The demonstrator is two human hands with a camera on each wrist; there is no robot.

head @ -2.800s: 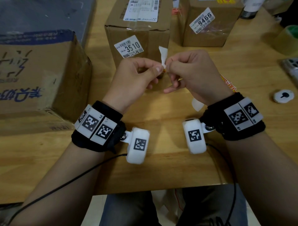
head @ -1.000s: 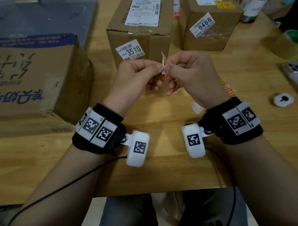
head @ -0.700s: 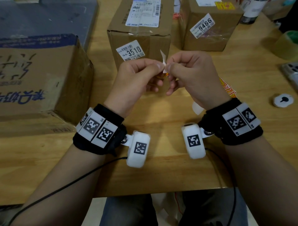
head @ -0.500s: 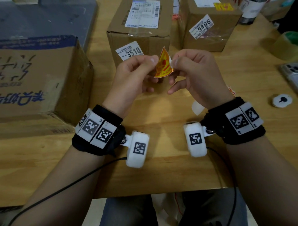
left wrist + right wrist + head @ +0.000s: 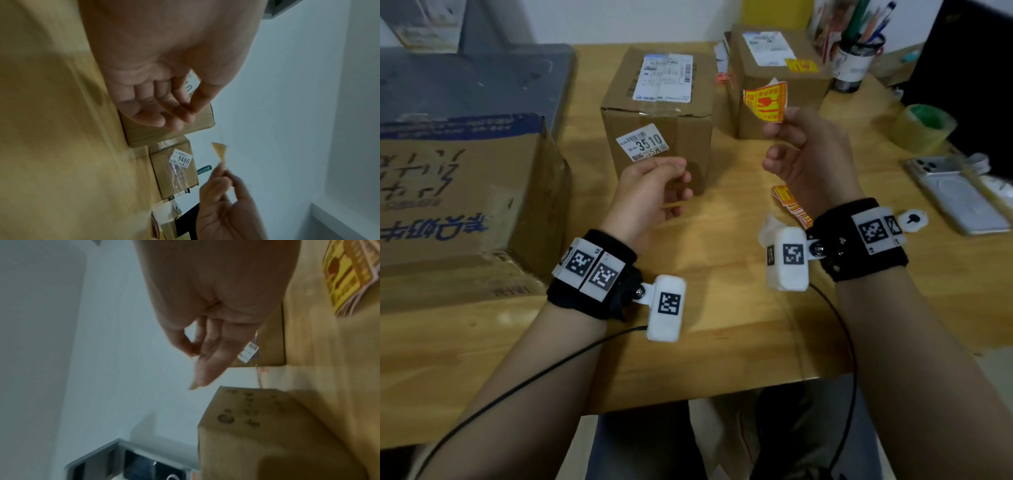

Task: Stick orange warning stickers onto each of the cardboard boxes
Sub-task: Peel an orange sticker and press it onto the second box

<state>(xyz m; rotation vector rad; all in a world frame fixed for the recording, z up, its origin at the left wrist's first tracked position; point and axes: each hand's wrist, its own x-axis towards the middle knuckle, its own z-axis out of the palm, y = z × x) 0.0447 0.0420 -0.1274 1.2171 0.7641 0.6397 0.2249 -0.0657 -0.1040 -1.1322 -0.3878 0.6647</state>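
Note:
My right hand (image 5: 774, 125) is raised above the table and pinches one corner of a peeled orange warning sticker (image 5: 765, 101), printed face toward me. In the left wrist view the same sticker (image 5: 220, 152) shows edge-on. My left hand (image 5: 681, 174) hovers in front of the middle cardboard box (image 5: 657, 113), which bears a 3510 label; its fingers are loosely curled and I see nothing in them. The back right box (image 5: 777, 78) has an orange sticker (image 5: 801, 65) on its top. A large box (image 5: 458, 192) stands at the left.
A stack of orange stickers (image 5: 791, 202) lies on the table (image 5: 722, 325) under my right wrist. To the right are a tape roll (image 5: 921, 126), a phone (image 5: 955, 192), a small white disc (image 5: 912, 219) and a pen cup (image 5: 856, 65).
The hands have parted. My left hand let go and dropped lower, while my right hand carried the peeled sticker up and to the right. The head view now reaches farther back.

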